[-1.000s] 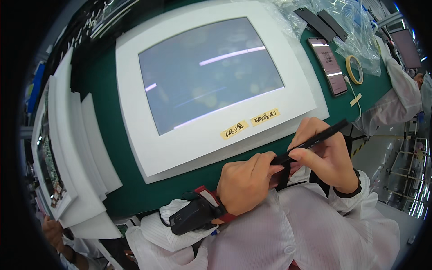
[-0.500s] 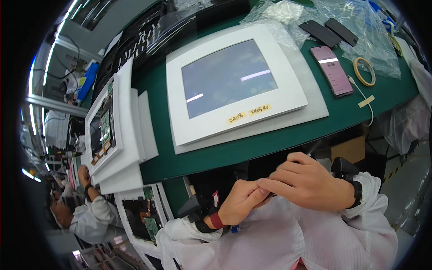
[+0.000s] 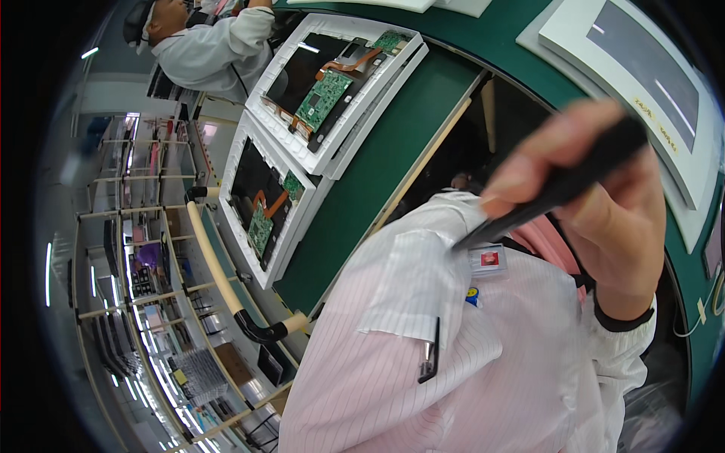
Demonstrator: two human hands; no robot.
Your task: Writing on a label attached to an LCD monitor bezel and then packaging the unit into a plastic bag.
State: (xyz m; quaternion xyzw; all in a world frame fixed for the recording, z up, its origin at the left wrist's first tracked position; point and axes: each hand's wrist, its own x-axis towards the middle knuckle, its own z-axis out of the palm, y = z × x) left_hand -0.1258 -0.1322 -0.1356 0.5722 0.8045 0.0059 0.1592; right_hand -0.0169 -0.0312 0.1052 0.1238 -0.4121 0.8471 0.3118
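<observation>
My right hand (image 3: 627,215), smeared by motion, is raised close in front of my white striped coat (image 3: 521,355). Its fingers and thumb close round a long black pen-like object (image 3: 555,185), which tapers toward my chest pocket (image 3: 404,291). Blur hides the object's exact kind. A pen with a black clip (image 3: 430,359) sticks out of the pocket. Beside the pocket hangs a clear badge holder (image 3: 487,260) with a red patch, and a small yellow and blue trinket (image 3: 472,295) is near it. I cannot see my left hand.
Two white-framed panels, the farther (image 3: 325,98) and the nearer (image 3: 260,204), lie with circuit boards exposed on the green bench (image 3: 411,124). A white-framed screen (image 3: 649,68) lies at far right. A cart handle (image 3: 215,264) curves at left. A co-worker (image 3: 211,53) is at upper left.
The view has swung left and down toward my coat. My hands were together at the bench edge; now the right is raised with the black object, and the left has left the view.
</observation>
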